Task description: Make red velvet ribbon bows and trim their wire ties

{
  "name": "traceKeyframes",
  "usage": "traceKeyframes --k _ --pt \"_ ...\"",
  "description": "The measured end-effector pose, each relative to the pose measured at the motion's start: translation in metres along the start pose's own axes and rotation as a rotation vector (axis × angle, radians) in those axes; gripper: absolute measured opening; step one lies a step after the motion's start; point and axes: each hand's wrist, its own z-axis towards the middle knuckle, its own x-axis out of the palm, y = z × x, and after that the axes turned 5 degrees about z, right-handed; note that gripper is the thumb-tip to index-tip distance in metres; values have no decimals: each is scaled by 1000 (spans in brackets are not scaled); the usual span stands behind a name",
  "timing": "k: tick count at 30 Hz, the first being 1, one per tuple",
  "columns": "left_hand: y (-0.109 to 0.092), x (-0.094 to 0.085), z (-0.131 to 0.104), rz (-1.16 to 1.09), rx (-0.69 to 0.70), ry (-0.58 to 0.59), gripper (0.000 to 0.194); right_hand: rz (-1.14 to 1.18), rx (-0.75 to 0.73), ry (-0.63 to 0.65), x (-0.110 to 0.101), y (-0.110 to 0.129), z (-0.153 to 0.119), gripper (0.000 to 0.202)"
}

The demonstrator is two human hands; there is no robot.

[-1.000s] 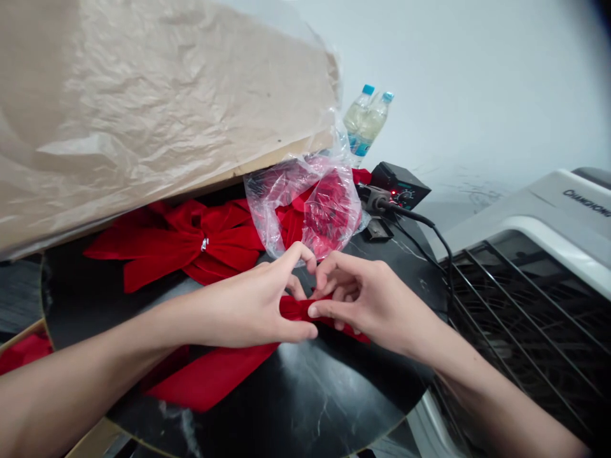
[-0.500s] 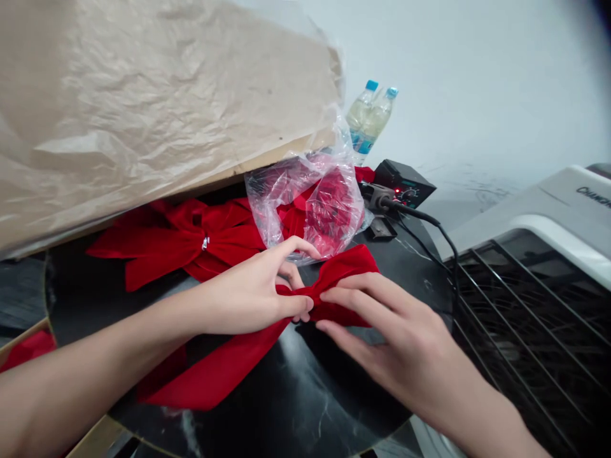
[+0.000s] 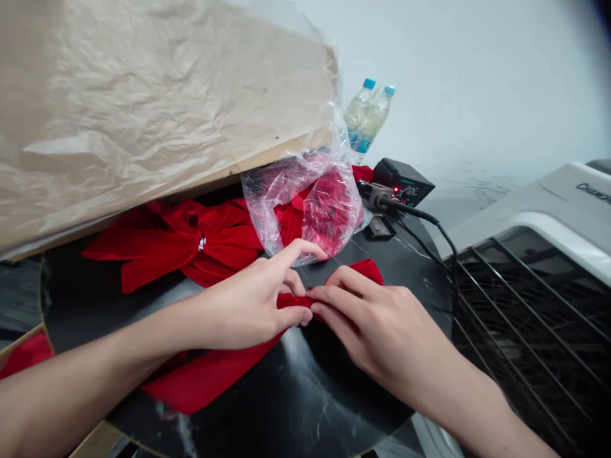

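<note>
Holding a red ribbon [image 3: 214, 378] over a black marbled table [image 3: 310, 407], two bare hands meet near the middle of the view. The left hand [image 3: 258, 299] has its thumb and lower fingers clamped on the ribbon, while its index finger arches away toward a clear bag [image 3: 329, 216] with red fabric inside; whether that finger touches the bag, I cannot tell. The right hand [image 3: 382, 318] has its fingertips drawn together on the ribbon just beside the left thumb, though its own knuckles partly hide the grip. Red fabric pokes up behind those knuckles, and a long tail slants down and left from under the left hand, ending short of the curved near rim. Dark surface shows from the hands down to that rim, and a strip more lies between the right hand and a small control box [image 3: 403, 181] with a red light. At the back, room is tight: a red bow [image 3: 200, 238] with a silvery tie lies near a big plastic-covered carton [image 3: 191, 114], and the bag sits just beside it. Along the right edge stands a white appliance [image 3: 525, 222] with a dark grille, near the right forearm.
</note>
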Motion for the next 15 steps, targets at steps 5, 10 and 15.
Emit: traceKeyframes --k 5,10,15 --pt "0 1 3 -77 -55 -3 70 130 45 -18 4 -2 7 16" --pt "1 -5 7 -148 -155 -9 68 271 43 -166 -6 0 5 16" --pt "1 -11 9 -123 -241 -147 41 144 45 -267 -3 7 -11 15"
